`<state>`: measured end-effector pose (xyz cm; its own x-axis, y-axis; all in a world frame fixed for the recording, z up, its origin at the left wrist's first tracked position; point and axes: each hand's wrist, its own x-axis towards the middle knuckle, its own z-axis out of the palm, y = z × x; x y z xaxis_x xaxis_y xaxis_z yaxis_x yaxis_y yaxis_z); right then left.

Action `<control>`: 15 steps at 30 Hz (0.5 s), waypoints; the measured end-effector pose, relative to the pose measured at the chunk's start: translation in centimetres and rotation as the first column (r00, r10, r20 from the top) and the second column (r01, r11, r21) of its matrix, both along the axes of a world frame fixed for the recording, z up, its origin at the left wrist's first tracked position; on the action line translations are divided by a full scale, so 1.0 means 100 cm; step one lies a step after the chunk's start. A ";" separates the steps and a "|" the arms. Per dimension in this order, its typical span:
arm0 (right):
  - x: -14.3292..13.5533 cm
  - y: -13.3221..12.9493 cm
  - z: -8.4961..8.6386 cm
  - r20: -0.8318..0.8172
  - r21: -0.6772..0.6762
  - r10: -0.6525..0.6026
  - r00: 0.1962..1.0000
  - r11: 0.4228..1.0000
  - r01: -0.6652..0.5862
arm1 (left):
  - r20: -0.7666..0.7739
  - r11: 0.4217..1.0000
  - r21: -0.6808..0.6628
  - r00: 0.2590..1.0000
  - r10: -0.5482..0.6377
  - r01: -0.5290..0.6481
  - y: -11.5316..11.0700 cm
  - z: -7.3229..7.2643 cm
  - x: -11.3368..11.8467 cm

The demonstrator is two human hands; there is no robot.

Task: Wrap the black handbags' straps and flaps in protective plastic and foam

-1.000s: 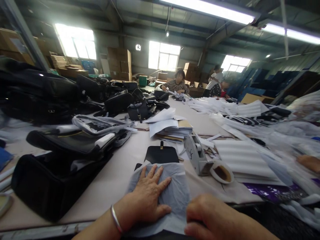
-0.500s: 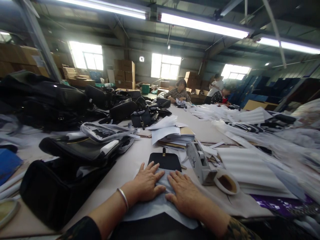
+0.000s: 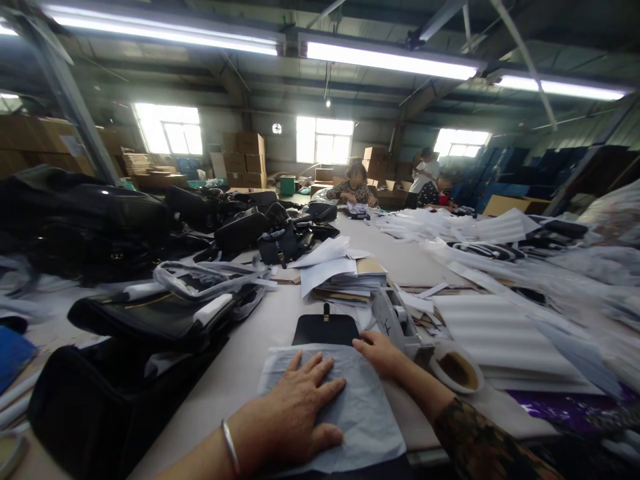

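A sheet of thin pale tissue paper (image 3: 370,420) lies over the black bag piece in front of me. My left hand (image 3: 303,410) rests flat on the paper with its fingers spread. Beyond the paper shows a black flap (image 3: 325,332) with a small strap and gold-coloured clasp (image 3: 327,313) at its far edge. At the flap's right edge is my right hand (image 3: 384,355), its fingers curled and thumb close to them. Whatever lies between those fingertips is hidden. Some of the black piece also shows below the paper at the near edge.
A grey tape dispenser (image 3: 395,320) and a tape roll (image 3: 456,369) are at the right. Stacked papers (image 3: 345,277) lie behind the flap. Black bags (image 3: 95,400) crowd the left; white foam sheets (image 3: 500,333) lie right. Across the table sits a person (image 3: 356,187).
My right hand has lifted off the paper and moved forward to the flap's right edge. My left hand has slid nearer to me, and the paper lies more uncovered.
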<state>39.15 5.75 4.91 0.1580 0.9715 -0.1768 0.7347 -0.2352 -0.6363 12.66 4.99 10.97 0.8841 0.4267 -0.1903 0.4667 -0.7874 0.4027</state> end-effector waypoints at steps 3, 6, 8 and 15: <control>0.000 0.010 -0.007 0.018 0.009 -0.049 0.999 0.999 0.049 | 0.010 1.000 0.010 1.000 -0.008 0.008 0.005 -0.001 0.006; -0.004 0.013 -0.009 0.041 0.039 -0.058 0.997 0.998 0.056 | -0.002 1.000 0.024 1.000 -0.017 0.017 0.011 -0.003 0.012; -0.004 0.013 -0.006 0.076 0.055 -0.035 0.996 0.998 0.031 | -0.007 0.999 0.029 0.999 -0.032 0.032 0.015 -0.005 0.014; -0.031 -0.001 0.039 0.214 0.179 0.159 0.964 0.963 -0.199 | 0.006 0.998 0.033 0.998 -0.055 0.055 0.017 -0.014 0.015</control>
